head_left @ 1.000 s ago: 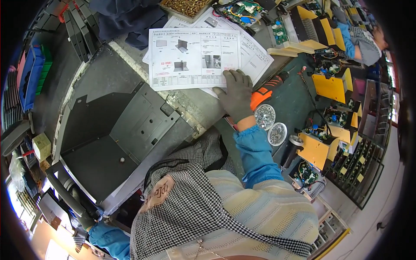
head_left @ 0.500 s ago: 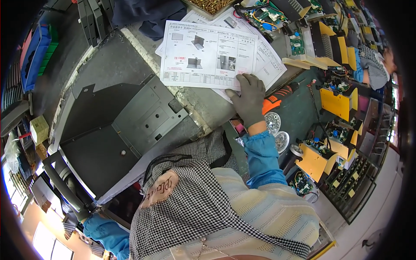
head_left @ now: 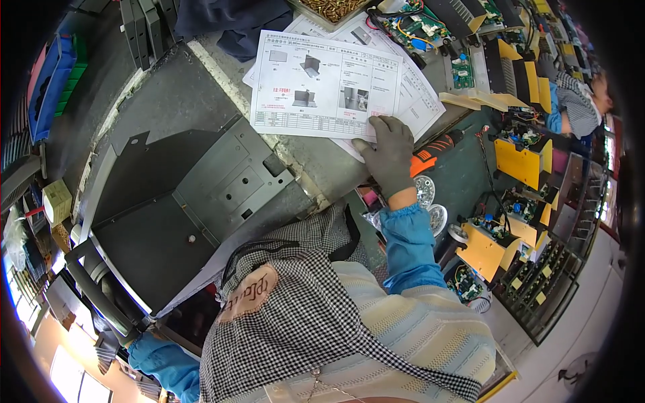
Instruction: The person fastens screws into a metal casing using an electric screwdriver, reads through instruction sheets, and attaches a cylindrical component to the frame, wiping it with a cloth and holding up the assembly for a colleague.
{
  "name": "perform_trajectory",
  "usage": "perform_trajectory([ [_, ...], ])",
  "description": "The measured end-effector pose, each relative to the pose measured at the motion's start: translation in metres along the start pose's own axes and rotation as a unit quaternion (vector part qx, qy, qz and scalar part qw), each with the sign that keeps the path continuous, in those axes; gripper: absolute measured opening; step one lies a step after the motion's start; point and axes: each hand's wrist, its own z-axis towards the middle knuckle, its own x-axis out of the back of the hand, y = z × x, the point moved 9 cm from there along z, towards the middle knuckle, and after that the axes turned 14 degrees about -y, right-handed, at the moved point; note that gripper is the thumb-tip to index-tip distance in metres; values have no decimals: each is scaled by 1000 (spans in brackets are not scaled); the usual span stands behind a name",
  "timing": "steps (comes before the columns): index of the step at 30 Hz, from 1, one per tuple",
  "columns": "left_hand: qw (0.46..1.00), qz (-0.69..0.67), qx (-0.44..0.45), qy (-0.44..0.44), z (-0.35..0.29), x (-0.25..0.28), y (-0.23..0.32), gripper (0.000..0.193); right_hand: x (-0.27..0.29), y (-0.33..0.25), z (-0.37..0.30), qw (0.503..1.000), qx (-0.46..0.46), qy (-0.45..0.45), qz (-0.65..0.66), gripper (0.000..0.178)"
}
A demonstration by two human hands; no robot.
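Okay, my right hand [head_left: 390, 153] sits spread on the printed sheet [head_left: 321, 87] near the metal housing [head_left: 151, 252], orange drill [head_left: 423, 162] and 2 round dishes [head_left: 437, 219] crowding it, left hand [head_left: 138, 329] mostly hidden, can't tell its grip.

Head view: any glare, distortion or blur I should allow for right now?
Head view, lower left: the window is washed out to white; head view, rim: straight edges bend and the corners go black; head view, centre: the right hand and top printed sheet look fairly sharp, though the smallest print is unclear.
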Motion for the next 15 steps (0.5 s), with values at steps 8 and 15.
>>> perform_trajectory([
  [8, 1000, -11, -8, -8, 14, 16, -2, 42, -7, 3, 3, 1000, -6, -19, 11, 57],
  [15, 999, -14, -26, -14, 22, 0, 11, 42, 3, -4, 1, 1000, 12, 8, 4, 57],
])
